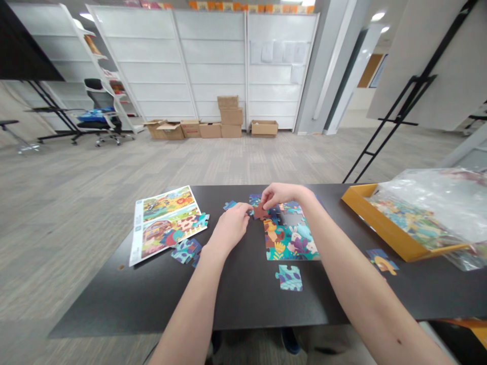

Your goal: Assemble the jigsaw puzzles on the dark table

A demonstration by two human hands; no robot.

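Pinching the brown puzzle piece (261, 212) at the left side of the partly joined puzzle (281, 248), the right hand (280, 193) seemingly aligns it; the left hand (235, 220), its grip unclear, is just left, perhaps steadying.

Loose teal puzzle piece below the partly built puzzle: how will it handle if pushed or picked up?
Teal puzzle piece is probably stiff and light: it looks like thin board, lying flat. Likely to slide rather than roll or tip, given its flat shape on the smooth-looking black table. Its projecting tab may bend if pinched hard.
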